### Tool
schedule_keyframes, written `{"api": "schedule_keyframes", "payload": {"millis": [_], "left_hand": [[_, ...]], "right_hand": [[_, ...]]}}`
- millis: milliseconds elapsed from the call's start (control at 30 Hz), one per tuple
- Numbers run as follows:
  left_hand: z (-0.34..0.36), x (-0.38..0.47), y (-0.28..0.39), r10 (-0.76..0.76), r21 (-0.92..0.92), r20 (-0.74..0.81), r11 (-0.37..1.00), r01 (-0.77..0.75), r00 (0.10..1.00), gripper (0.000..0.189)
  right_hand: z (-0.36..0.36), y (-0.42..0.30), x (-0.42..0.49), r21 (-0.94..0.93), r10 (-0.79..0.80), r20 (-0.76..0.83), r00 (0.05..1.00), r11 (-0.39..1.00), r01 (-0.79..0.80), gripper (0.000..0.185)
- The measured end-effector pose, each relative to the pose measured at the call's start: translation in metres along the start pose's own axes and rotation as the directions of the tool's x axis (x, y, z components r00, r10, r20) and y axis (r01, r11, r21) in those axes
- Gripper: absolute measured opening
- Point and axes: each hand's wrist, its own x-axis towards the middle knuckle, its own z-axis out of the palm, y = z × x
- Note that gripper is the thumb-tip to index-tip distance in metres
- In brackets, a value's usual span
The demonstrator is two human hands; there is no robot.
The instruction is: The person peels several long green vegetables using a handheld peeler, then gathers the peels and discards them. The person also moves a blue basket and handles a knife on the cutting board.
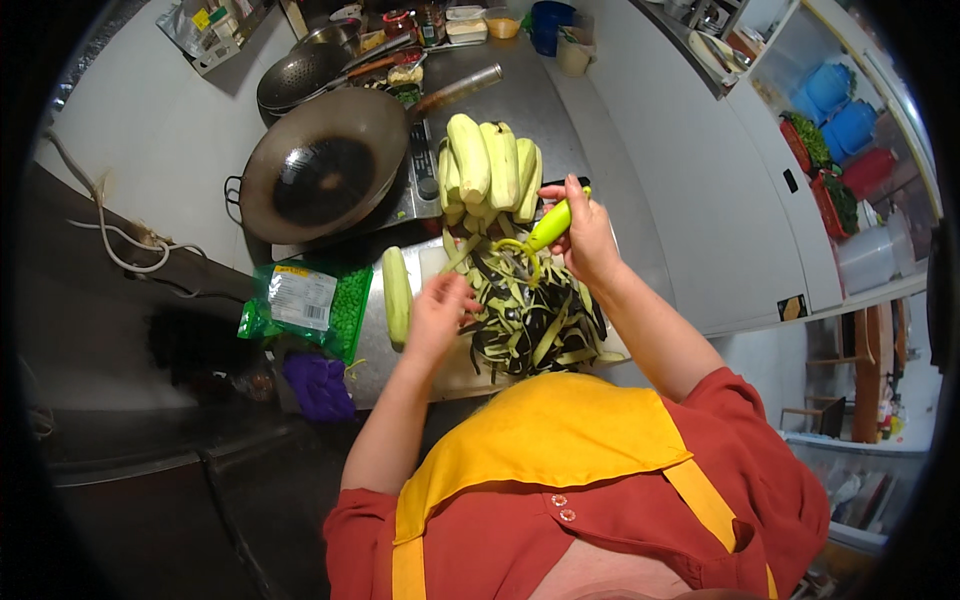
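My right hand (589,234) grips the bright green handle of a vegetable peeler (551,225), its head pointing down-left over a heap of dark and pale eggplant peelings (536,322). At the left edge of that heap is my left hand (441,311), fingers slightly blurred and loosely bent, with nothing visible in them. Several peeled, pale green eggplants (472,161) are stacked just beyond the peelings. Another peeled eggplant (397,296) lies alone left of my left hand. Under the peelings, part of a white cutting board (459,367) shows.
A large wok (326,165) sits on a cooker at the left, its handle (461,86) reaching over the steel counter (517,71). Nearer are a green printed bag (319,304) and a purple cloth-like item (319,386). A white partition (675,165) borders the right side.
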Motion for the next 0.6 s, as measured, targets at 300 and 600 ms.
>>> {"api": "schedule_keyframes", "payload": {"millis": [300, 600], "left_hand": [[0.069, -0.015, 0.021, 0.076, -0.287, 0.218, 0.958, -0.010, 0.973, 0.043], [0.017, 0.009, 0.183, 0.272, -0.303, 0.101, 0.925, -0.230, 0.957, 0.028]], "right_hand": [[0.018, 0.028, -0.054, 0.069, -0.017, 0.106, 0.994, 0.998, 0.010, 0.028], [0.019, 0.003, -0.082, -0.120, -0.055, 0.279, 0.959, 0.989, 0.091, 0.035]]}}
